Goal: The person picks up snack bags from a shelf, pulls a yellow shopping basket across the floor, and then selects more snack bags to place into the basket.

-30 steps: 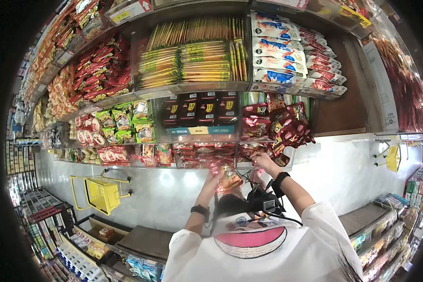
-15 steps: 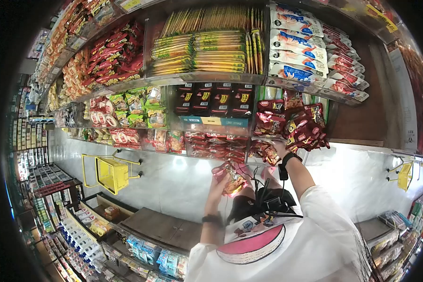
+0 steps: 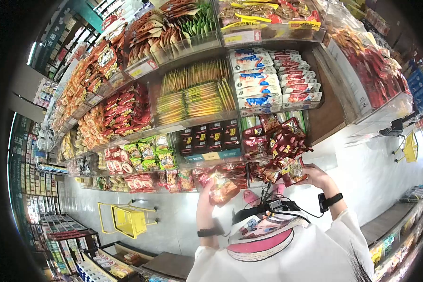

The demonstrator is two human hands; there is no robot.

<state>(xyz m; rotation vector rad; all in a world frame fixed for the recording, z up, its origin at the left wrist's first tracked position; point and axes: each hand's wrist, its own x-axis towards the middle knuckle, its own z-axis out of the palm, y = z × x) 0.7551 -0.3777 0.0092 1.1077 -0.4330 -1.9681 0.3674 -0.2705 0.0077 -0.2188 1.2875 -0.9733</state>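
Note:
My left hand [image 3: 208, 191] is closed on a clear and reddish snack packet [image 3: 224, 189], held in front of a bin of red packets [image 3: 235, 170] on the lowest shelf. On the other side, my right hand [image 3: 317, 176] grips a small red-and-clear snack bag [image 3: 293, 171] at its right edge. That bag is beside the low bin of red snack bags [image 3: 267, 171], under a heap of dark red packets [image 3: 286, 143]. Glare blurs the print on the left packet.
Tiered shelves hold yellow-green packets [image 3: 188, 101], white-and-blue packets [image 3: 256, 80] and black boxes [image 3: 209, 138]. A bare brown shelf section [image 3: 322, 123] lies right of the dark red heap. On the floor stands a yellow basket cart [image 3: 129, 222]; another yellow basket [image 3: 411, 146] is far right.
My right hand has drawn back rightward from the low bin, now with a snack bag in its fingers. My left hand still holds its packet, nearer the red bin. The camera view has shifted and tilted.

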